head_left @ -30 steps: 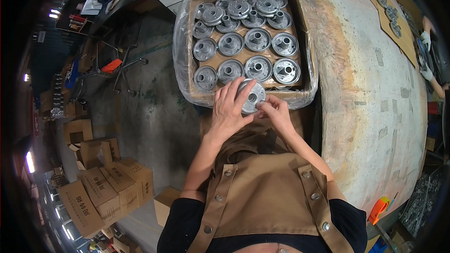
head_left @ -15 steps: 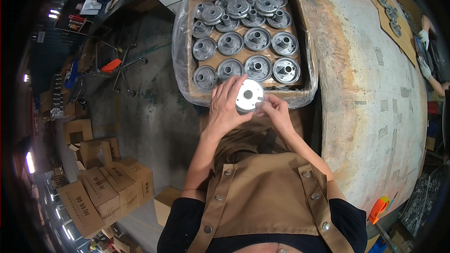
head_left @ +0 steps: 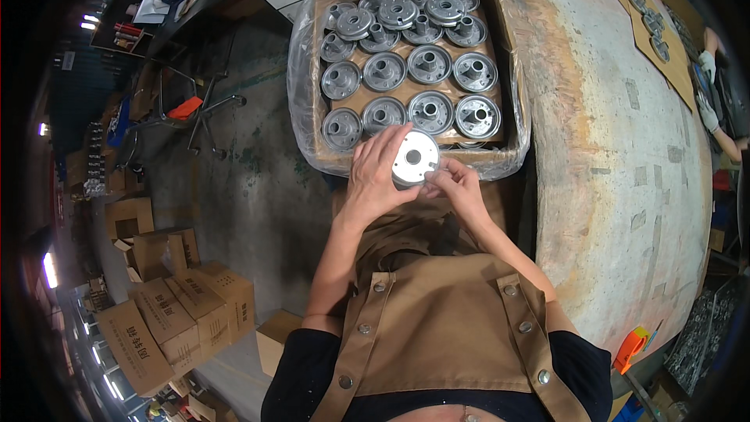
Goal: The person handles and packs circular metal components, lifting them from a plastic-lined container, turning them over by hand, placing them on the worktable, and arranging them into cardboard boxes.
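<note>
Between my hands is a round metal flange point(head_left: 414, 158) with a bright flat face, a dark centre hole and several small holes. My left hand point(head_left: 376, 176) wraps round its left edge, fingers over the far rim. At its lower right edge, my right hand point(head_left: 455, 185) pinches the rim with thumb and fingers; whether something small sits in that pinch is hidden. Just beyond stands a plastic-lined cardboard box point(head_left: 513, 121) holding rows of similar grey metal flanges point(head_left: 429, 65), most with a hub pointing up. A few lie stacked on others at the far side.
To the right runs a long worn tabletop point(head_left: 594, 187), with a cardboard sheet point(head_left: 652, 47) bearing several metal parts. Another person's gloved hands point(head_left: 708, 109) are at its far right edge. An orange-handled tool point(head_left: 630, 349) lies near right. Cartons point(head_left: 183, 320) and a chair frame point(head_left: 187, 109) stand left.
</note>
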The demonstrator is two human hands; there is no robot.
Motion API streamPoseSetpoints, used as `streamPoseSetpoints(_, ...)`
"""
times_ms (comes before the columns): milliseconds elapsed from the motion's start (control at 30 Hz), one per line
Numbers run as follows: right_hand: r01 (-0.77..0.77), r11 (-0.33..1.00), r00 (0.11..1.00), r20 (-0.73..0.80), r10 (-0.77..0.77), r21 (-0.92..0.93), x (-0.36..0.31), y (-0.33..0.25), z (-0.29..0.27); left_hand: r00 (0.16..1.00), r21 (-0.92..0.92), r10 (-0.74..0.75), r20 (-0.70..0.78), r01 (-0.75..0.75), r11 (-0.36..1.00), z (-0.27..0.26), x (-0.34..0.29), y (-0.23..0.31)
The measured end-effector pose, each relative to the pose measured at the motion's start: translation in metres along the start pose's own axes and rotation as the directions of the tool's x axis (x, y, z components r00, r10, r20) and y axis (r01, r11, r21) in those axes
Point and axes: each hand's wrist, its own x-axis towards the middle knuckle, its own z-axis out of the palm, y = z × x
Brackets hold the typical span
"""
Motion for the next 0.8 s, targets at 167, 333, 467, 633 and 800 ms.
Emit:
streamPoseSetpoints(167,-0.027,1.000,0.999,0.022,0.027,0.016,-0.002,-0.004,0.001,1.000,-0.044,-0.014,0.013,0.015,0.999,-0.002,0.001,-0.001)
streamPoseSetpoints(333,-0.050,0.995,0.999,0.021,0.048,0.087,-0.005,-0.006,0.003,1.000,-0.017,0.013,0.018,-0.012,1.000,-0.003,0.002,0.000)
streamPoseSetpoints(467,-0.064,0.965,0.998,0.031,0.058,0.255,-0.005,-0.004,0.004,0.999,-0.012,0.038,0.018,-0.038,0.999,-0.002,0.004,0.002)
streamPoseSetpoints(633,-0.055,0.933,0.998,0.041,0.043,0.356,-0.004,0.002,0.000,0.999,-0.061,0.041,-0.008,-0.042,0.997,0.003,0.005,0.003)
streamPoseSetpoints(800,-0.090,0.894,0.994,-0.017,0.108,0.439,0.001,0.006,-0.007,0.975,-0.328,-0.208,-0.071,0.174,0.928,0.017,-0.002,-0.007)
